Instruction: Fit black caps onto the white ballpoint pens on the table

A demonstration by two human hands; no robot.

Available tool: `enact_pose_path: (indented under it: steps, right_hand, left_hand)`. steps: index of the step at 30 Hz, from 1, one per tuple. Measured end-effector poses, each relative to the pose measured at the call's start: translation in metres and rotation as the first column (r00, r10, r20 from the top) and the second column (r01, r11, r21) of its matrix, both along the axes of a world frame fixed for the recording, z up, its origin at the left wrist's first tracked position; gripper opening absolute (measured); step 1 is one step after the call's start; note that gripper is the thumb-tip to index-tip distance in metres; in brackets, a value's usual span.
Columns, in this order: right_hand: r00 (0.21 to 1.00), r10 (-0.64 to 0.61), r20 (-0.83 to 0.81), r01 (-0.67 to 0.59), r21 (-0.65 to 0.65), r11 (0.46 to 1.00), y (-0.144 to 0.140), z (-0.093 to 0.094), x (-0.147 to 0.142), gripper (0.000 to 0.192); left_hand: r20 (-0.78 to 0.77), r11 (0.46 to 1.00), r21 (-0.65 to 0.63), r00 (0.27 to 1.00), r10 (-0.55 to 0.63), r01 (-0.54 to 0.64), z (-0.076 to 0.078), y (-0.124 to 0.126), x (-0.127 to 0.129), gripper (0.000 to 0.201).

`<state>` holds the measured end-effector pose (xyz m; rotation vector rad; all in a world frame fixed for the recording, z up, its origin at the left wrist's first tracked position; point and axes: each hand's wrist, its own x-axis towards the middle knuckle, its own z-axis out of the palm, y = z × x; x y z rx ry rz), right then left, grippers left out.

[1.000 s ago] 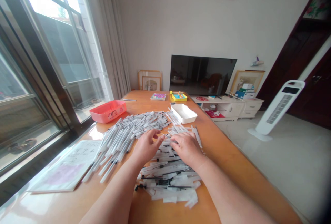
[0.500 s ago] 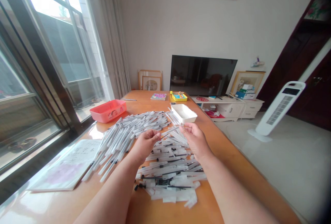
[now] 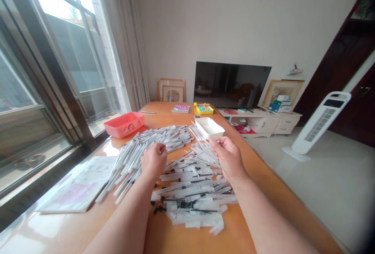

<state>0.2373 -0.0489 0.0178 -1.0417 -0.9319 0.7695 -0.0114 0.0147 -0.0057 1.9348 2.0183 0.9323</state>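
Observation:
On the orange wooden table (image 3: pixel 258 176) lie two heaps of white pens: a spread of pens (image 3: pixel 146 144) to the left and a looser pile of pens and black-tipped parts (image 3: pixel 190 189) in front of me. My right hand (image 3: pixel 230 158) is raised over the near pile and pinches one end of a thin white pen tube (image 3: pixel 189 157) that slants down to the left. My left hand (image 3: pixel 154 161) is curled into a fist above the left heap; what it holds, if anything, is hidden.
A white tray (image 3: pixel 209 127) stands just beyond my right hand, a pink basket (image 3: pixel 124 124) at the far left, and an open booklet (image 3: pixel 79 185) near the window. Small boxes (image 3: pixel 203 108) sit at the table's far end, with a TV, cabinet and tower fan beyond.
Both hands rose from the near pile. The right hand lifted a white tube with it, and the left hand drew away to the left over the other heap.

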Motion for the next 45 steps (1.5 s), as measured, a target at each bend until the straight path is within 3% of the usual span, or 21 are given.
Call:
enact_pose_path:
  steps: [3, 6, 10, 14, 17, 20, 24, 29, 33, 37, 41, 45]
  right_hand:
    - [0.991, -0.049, -0.121, 0.057, 0.065, 0.996, 0.001, 0.005, 0.005, 0.038]
    - [0.966, -0.105, -0.235, 0.136, 0.121, 0.983, 0.003, 0.01, 0.014, 0.037]
    - [0.929, -0.205, -0.31, 0.263, 0.159, 0.952, 0.006, 0.013, 0.026, 0.034]
    - [0.917, -0.281, -0.284, 0.331, 0.147, 0.932, 0.01, 0.009, 0.033, 0.032]
    - [0.947, -0.297, -0.126, 0.305, 0.052, 0.951, 0.014, 0.0, 0.034, 0.03]
    - [0.953, -0.233, 0.193, 0.253, -0.086, 0.964, 0.019, -0.014, 0.033, 0.024]
    - [0.763, -0.125, 0.634, 0.277, -0.145, 0.95, 0.021, -0.027, 0.029, 0.009]
    - [0.569, 0.034, 0.821, 0.225, -0.196, 0.955, 0.016, -0.033, 0.018, 0.004]
    - [0.481, 0.091, 0.872, 0.177, -0.198, 0.964, 0.013, -0.035, 0.005, 0.004]
    - [0.448, 0.138, 0.883, 0.104, -0.205, 0.973, 0.011, -0.033, -0.001, 0.011]
    - [0.488, 0.126, 0.863, 0.063, -0.179, 0.982, 0.012, -0.031, 0.0, 0.02]
    - [0.617, 0.093, 0.781, 0.07, -0.172, 0.983, 0.016, -0.032, 0.003, 0.024]
  left_hand:
    - [-0.198, 0.999, -0.038, 0.98, 0.005, -0.013, -0.001, -0.003, 0.004, 0.03]
    - [-0.3, 0.998, -0.052, 0.953, -0.041, 0.027, -0.008, -0.004, 0.007, 0.034]
    - [-0.363, 0.998, -0.045, 0.93, -0.063, 0.05, -0.014, -0.002, 0.006, 0.036]
    - [-0.379, 0.998, -0.04, 0.924, -0.058, 0.047, -0.014, -0.002, 0.005, 0.035]
    - [-0.382, 0.998, -0.054, 0.922, -0.061, 0.044, -0.012, -0.003, 0.005, 0.031]
    - [-0.384, 0.997, -0.068, 0.921, -0.066, 0.043, -0.011, -0.003, 0.004, 0.027]
    - [-0.378, 0.997, -0.069, 0.924, -0.05, 0.026, -0.011, -0.003, 0.004, 0.027]
    - [-0.339, 0.998, -0.065, 0.94, -0.037, 0.015, -0.006, -0.007, 0.007, 0.028]
    - [-0.268, 0.996, -0.083, 0.962, -0.054, 0.033, 0.002, -0.009, 0.009, 0.025]
    - [-0.136, 0.995, -0.08, 0.988, -0.072, 0.062, 0.002, -0.004, 0.008, 0.021]
    - [0.139, 0.99, -0.053, 0.983, -0.119, 0.128, 0.001, -0.001, 0.009, 0.02]
    - [0.505, 0.959, -0.036, 0.834, -0.224, 0.28, 0.009, -0.011, 0.016, 0.026]
